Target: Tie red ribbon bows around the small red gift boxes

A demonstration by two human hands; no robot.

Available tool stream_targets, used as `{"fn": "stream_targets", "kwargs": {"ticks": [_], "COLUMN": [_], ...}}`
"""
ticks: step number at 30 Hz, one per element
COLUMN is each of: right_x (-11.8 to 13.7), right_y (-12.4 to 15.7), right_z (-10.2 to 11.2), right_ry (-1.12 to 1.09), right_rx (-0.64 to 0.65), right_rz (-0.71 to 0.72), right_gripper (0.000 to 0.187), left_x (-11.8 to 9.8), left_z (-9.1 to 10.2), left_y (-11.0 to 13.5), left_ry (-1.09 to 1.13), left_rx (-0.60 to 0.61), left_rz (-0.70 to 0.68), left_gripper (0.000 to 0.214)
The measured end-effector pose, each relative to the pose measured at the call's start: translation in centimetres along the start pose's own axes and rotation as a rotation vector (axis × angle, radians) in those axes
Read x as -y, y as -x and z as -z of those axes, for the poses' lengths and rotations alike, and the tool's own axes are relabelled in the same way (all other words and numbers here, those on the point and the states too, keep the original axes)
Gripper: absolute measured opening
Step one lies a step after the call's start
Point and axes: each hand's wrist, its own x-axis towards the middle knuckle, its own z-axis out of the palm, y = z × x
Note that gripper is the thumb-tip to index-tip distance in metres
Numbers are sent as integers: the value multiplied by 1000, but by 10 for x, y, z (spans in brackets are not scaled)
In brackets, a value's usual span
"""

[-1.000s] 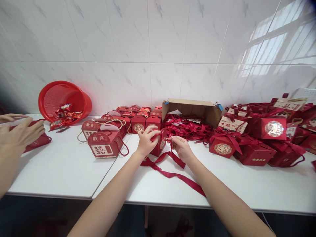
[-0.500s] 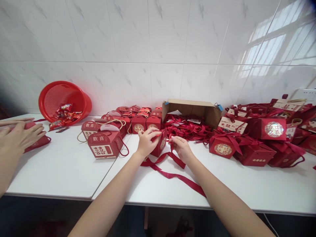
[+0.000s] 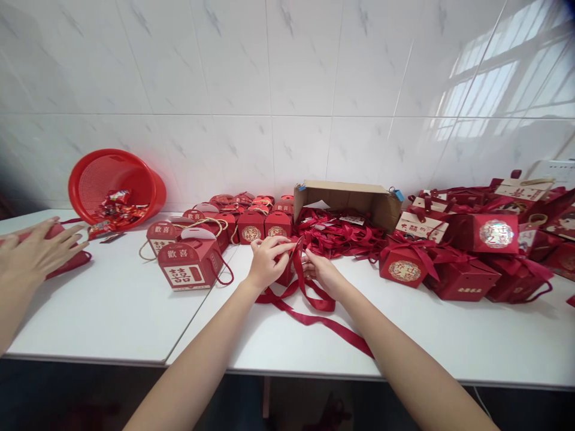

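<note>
Between my two hands stands a small red gift box (image 3: 286,276), its upright flap edge-on to me and mostly covered by fingers. My left hand (image 3: 269,260) is closed at the top of the flap, thumb and fingers pinched there. My right hand (image 3: 324,272) is at the box's right side, fingers curled against it; its exact grip is partly hidden. A dark red ribbon (image 3: 302,287) runs down from the flap's top and loops below my right hand. A longer ribbon tail (image 3: 335,326) trails across the white table (image 3: 287,353) toward my right forearm.
Behind my hands, a cardboard box (image 3: 345,190) lies tipped with ribbons spilling out. Finished-looking red boxes (image 3: 406,269) are piled at right; more boxes (image 3: 188,263) stand at left. A red basket (image 3: 155,191) holds wrapped sweets. Another person's hands (image 3: 38,251) press a red box at far left.
My right hand has gone from pinching the ribbon beside the flap to the box's side. The ribbon now hangs from the flap's top. The other person's hand has shifted slightly.
</note>
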Motion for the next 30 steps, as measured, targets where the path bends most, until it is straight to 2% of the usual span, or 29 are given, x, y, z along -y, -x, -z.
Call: {"fn": "stream_targets", "kwargs": {"ticks": [5,10,15,21,30], "right_x": [-4,2,9,10,11], "right_y": [1,5,9,10,4], "right_z": [1,-3,-5,-3,-2], "right_ry": [64,-56,-237,-306,-389], "right_rx": [121,144,77,40,-86], "right_rz": [-62,-46,-58,-71,121], "right_gripper": [51,45,28,33,32], "left_x": [0,1,0,-1,-3], "left_z": [1,0,0,0,0], "left_y": [1,2,3,3,4], "left_ry": [-14,-2,6,34,95], "left_rx": [28,24,30,42,49], "left_rz": [-45,-52,-60,-53,-64], "left_gripper": [32,33,35,32,30]}}
